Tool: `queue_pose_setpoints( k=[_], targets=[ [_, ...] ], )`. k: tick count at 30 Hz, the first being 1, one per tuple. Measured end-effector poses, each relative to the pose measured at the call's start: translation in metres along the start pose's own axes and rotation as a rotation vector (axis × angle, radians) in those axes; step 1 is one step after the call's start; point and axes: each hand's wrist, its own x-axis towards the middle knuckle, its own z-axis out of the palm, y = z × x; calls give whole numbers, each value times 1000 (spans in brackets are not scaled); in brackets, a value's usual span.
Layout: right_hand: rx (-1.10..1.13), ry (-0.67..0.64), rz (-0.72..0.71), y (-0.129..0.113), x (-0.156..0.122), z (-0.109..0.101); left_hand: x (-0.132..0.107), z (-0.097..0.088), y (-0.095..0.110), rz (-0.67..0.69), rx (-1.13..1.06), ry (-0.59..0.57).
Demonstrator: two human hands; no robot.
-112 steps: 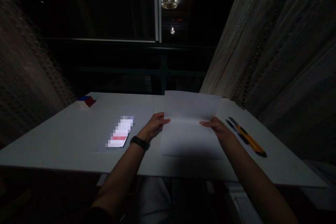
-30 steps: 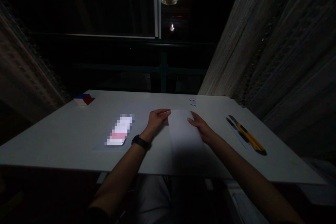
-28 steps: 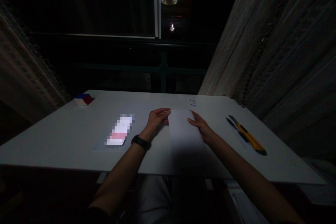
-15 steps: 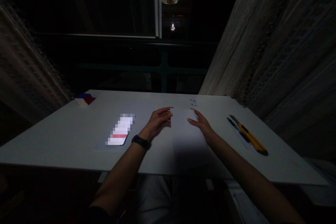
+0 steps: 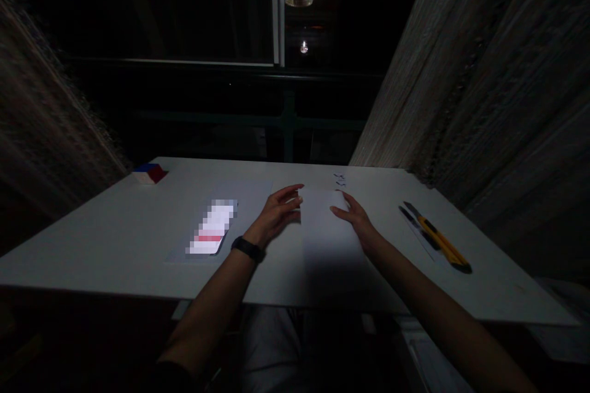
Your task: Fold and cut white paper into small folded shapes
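paper (image 5: 329, 230), white and narrow, lies between the person's two hands near the middle of a white table (image 5: 115, 227), its near part sunk in dark shadow. the right hand (image 5: 356, 218) grasps it by the right edge, thumb on top and the other fingers mostly hidden at the far side. the left hand (image 5: 279, 210) is at the far left corner, fingers loosely curved and spread, the thumb tip right by the edge; whether it grips the paper or only touches it, i cannot tell. a black wristband (image 5: 247, 249) circles the left wrist. beyond the paper, toward the table's far edge, are some small dark marks (image 5: 340, 180). left of the left hand a lit phone (image 5: 212, 227), its screen pixelated, rests on a pale sheet (image 5: 176, 254). a block (image 5: 148, 174) in blue, red and white sits at the far left corner of the table. to the right, a yellow and black cutter (image 5: 440, 236) lies slantwise just beside a dark pen (image 5: 418, 227).
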Motion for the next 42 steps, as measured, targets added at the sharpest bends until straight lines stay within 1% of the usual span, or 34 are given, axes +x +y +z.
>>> queue_pose_setpoints(
  k=[8,16,20,26,32,36,39,42],
  targets=[
    [14,-32,6,1,0,0,1,-2,-1,-22,-21,2],
    [-30,-19,-2,-1,-3,2,0,-1,2,-31,-42,17],
    [-46,-47,-14,-3,-2,4,0,-3,3,-22,-61,22],
    [-119,-45,-53,-20,-3,13,0,-6,7,-14,-123,46],
    [-227,-67,-174,-39,0,27,-1,-11,13,14,-187,52],
    [-227,-97,-124,-42,10,32,-1,-12,16,30,-209,88],
    [-219,-136,-70,-40,18,30,0,-13,17,38,-195,134],
    [-226,-133,-41,-35,20,26,1,-13,17,30,-141,153]
  ],
)
